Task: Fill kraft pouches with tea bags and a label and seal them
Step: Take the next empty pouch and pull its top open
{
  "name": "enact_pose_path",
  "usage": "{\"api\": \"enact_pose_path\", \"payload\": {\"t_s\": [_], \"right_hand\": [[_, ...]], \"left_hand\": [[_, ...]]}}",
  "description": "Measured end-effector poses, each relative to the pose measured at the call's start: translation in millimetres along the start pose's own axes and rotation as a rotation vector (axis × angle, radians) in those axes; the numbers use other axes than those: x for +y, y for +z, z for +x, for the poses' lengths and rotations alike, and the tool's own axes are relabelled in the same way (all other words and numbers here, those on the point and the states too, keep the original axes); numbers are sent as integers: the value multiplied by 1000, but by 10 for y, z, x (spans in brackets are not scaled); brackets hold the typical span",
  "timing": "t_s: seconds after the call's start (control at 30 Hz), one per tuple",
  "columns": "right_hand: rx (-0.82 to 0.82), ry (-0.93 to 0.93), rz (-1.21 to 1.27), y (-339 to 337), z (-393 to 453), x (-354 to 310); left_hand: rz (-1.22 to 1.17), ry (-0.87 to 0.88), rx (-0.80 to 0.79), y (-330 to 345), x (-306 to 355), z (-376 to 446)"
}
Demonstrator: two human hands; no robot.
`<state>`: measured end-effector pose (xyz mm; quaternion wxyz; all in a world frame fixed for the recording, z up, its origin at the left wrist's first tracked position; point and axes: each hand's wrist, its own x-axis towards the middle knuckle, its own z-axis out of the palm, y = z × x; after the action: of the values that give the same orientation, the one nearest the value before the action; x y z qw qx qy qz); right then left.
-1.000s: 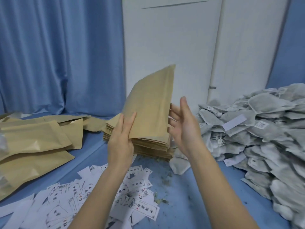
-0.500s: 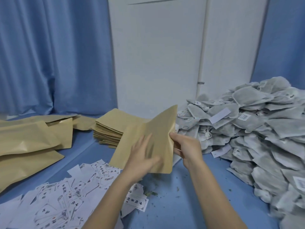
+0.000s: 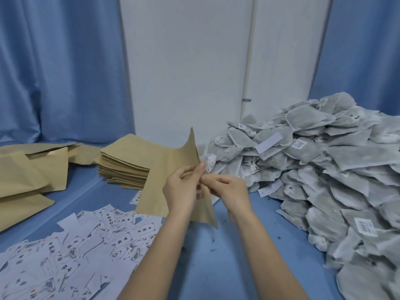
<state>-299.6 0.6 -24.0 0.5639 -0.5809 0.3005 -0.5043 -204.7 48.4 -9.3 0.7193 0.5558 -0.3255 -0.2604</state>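
Observation:
I hold one empty kraft pouch point(image 3: 164, 180) in the air over the blue table, its right edge toward me. My left hand point(image 3: 184, 189) pinches that edge from the left. My right hand point(image 3: 227, 188) pinches it from the right, and the two hands' fingertips meet at the pouch's edge. A stack of flat kraft pouches point(image 3: 127, 163) lies behind the held one. A big heap of grey tea bags point(image 3: 324, 180) fills the right side. Loose white printed labels point(image 3: 75, 245) are spread at the lower left.
Several larger kraft pouches point(image 3: 23, 182) lie at the far left. The blue table point(image 3: 216, 256) shows tea crumbs between my arms. Blue curtains and a white panel point(image 3: 188, 72) stand behind the table.
The pouch came down from in front of the stack to just above the table. My right hand closed onto its right edge, and my left hand shifted from the pouch's face to that edge.

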Motion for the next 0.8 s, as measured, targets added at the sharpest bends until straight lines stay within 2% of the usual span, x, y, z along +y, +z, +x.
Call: {"api": "enact_pose_path", "payload": {"t_s": [0.17,0.23,0.3,0.4,0.47,0.6,0.8], "right_hand": [[4,112,167,-79,-20,74],[20,98,140,-115,-27,90],[93,-41,-134,-112,-56,91],[146,-383,-819,-65,-90,90],[109,-460,-951,-72,-88,62],[152,-427,-999,-144,-69,11],[269,-288,-751,-189,-90,39]], "left_hand": [[-71,-68,-43,103,-85,-49],[-121,-100,-63,128,-111,-72],[-13,-44,-37,161,-160,-74],[320,205,32,224,-191,-96],[452,313,34,254,-181,-122],[584,435,-37,284,-167,-131],[661,478,-65,320,-189,-72]]}}
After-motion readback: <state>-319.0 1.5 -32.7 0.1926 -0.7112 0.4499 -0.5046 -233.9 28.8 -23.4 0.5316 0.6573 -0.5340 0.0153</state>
